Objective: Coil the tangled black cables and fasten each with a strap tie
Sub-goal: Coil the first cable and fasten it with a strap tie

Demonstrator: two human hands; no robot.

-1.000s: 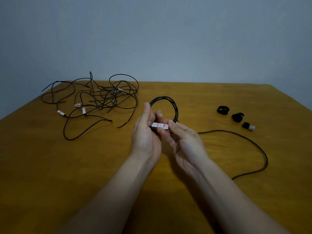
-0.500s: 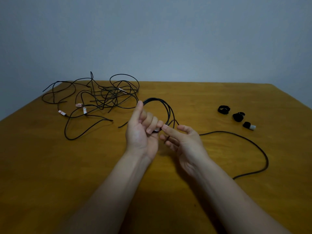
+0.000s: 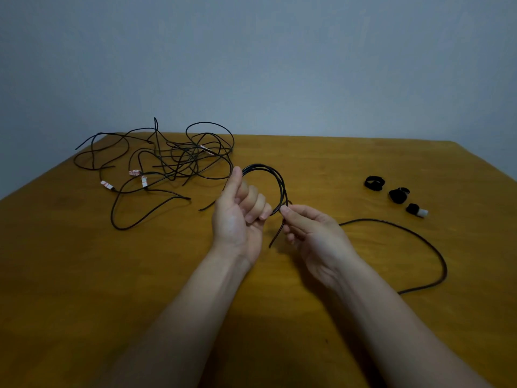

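Labelled end, visible 1 s ago, now hidden. Left hand [image 3: 237, 219] fingers [image 3: 253, 204] curl round the coil [image 3: 275, 177] above tabletop [image 3: 84, 275] centre; right hand [image 3: 313, 233] pinches its newest turn. Tail [image 3: 419, 239] trails toward right edge (coiling unfinished). 3 strap ties [image 3: 397, 196] untouched; tangle [image 3: 173, 161] far-left corner.

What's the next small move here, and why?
Probably the right hand slides out along the loose run and brings another loop to the coil that the left hand grips: much of this cable lies uncoiled on the table, so reaching for the strap ties seems premature.
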